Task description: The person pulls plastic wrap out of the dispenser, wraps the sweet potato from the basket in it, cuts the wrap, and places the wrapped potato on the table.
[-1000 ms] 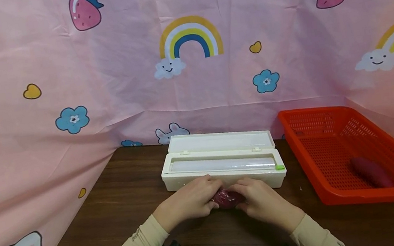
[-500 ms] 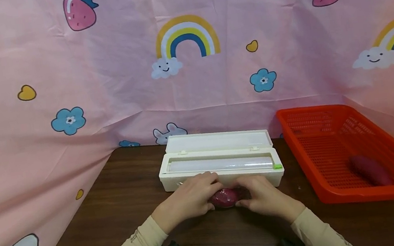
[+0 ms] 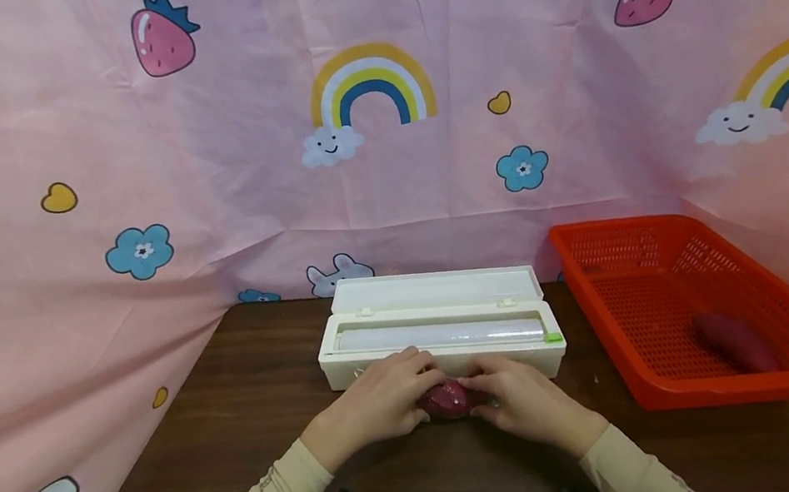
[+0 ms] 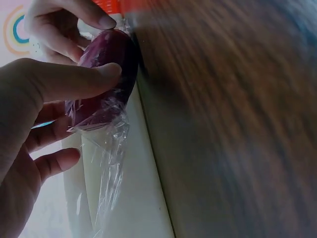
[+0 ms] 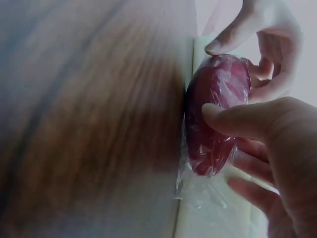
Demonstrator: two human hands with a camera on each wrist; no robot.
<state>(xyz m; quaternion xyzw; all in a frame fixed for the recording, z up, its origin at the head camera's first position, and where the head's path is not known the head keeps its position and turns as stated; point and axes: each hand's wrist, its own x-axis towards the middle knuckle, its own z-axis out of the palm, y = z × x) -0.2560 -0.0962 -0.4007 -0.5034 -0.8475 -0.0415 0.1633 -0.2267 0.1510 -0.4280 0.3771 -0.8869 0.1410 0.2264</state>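
A purple-red sweet potato in clear cling film is held between both hands, just in front of the white wrap box. The left hand grips one end, its thumb across the near side in the left wrist view. Around the other end, the right hand pinches with its thumb on the near side and fingers behind. Loose cling film trails from the left end, and more crumpled film hangs at the right end. Behind the hands, the cling film box has its lid raised and a roll inside.
An orange-red plastic basket stands at the right, with another purple sweet potato in it. Dark wooden table surrounds the hands. A patterned pink cloth hangs behind and at the sides.
The hands stay at the same spot. The right fingers shifted outward, showing more of the sweet potato, then closed in on its right end again. The head view has moved slightly.
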